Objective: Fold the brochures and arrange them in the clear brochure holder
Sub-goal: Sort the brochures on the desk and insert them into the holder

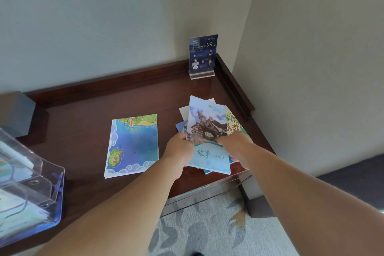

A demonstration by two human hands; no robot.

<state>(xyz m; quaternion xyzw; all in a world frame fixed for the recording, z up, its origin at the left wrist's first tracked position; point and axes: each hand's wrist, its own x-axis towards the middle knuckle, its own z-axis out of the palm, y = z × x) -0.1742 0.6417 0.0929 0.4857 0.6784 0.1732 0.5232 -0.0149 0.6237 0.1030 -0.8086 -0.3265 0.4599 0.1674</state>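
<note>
We see a blue sign (203,54) standing at the tabletop's (83,114) far corner, a grey box (16,114) at the left, and patterned carpet (207,224) below.

The dark reddish-brown table (87,131) carries a blue-and-green sea map (133,145); the carpet (207,224) is grey with a leaf pattern.

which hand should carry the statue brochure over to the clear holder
Left, probably: the left hand grips the statue brochure on its left edge, and the clear holder stands far to the left; the right hand would have to cross over.
</note>
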